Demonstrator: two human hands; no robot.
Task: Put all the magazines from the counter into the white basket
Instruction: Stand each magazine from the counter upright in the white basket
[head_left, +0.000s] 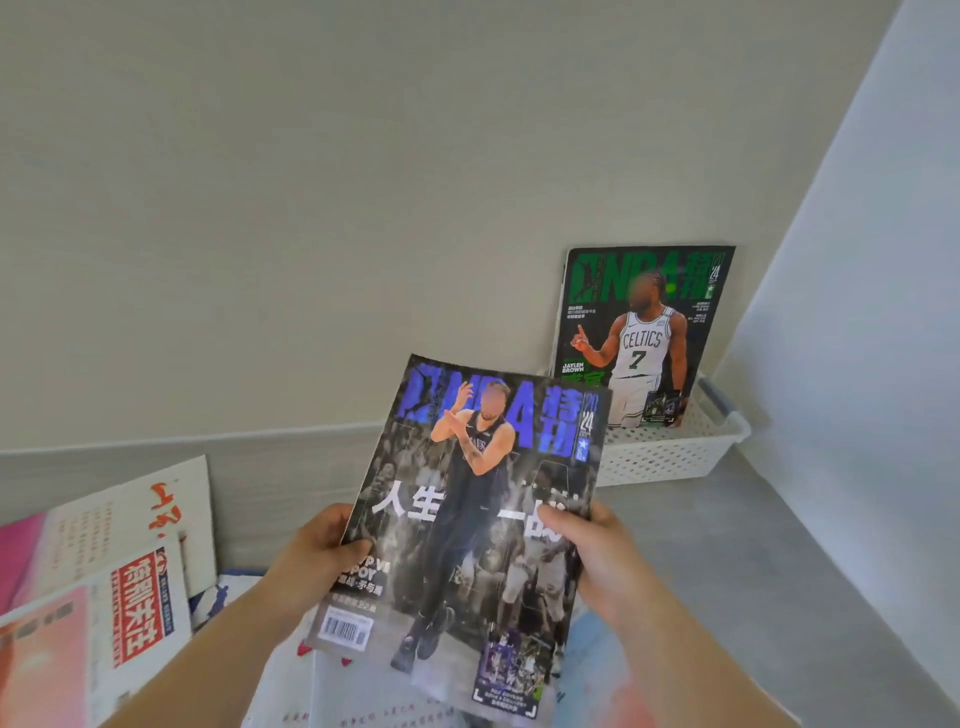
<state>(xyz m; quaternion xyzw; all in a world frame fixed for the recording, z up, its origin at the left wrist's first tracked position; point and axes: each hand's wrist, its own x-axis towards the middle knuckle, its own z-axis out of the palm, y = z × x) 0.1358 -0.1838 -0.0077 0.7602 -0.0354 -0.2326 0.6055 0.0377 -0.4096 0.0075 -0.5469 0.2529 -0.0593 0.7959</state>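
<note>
Head view: both hands hold up a blue magazine (467, 519), cover facing the camera, lifted off the grey surface (727, 545). The left hand (311, 561) grips its left edge with the thumb on the cover; the right hand (597, 551) grips the right edge the same way, fingers behind. The magazine tilts a little, its top leaning right toward the white basket (670, 457), which sits in the far right corner against the wall (363, 208). A green magazine (639, 332) already stands upright in the basket, leaning on the wall. More magazines lie on the surface at lower left, among them a red-titled one (140, 603) and a pale one (130, 519) behind it; others lie under the held copy.

The step in hand looks to be carrying the blue magazine to the basket. To do it well, keep both grips firm so the soft pages do not sag, bring the bottom edge over the near rim, and lower it upright in front of the green one, taking care not to knock that copy or push the light basket back.
</note>
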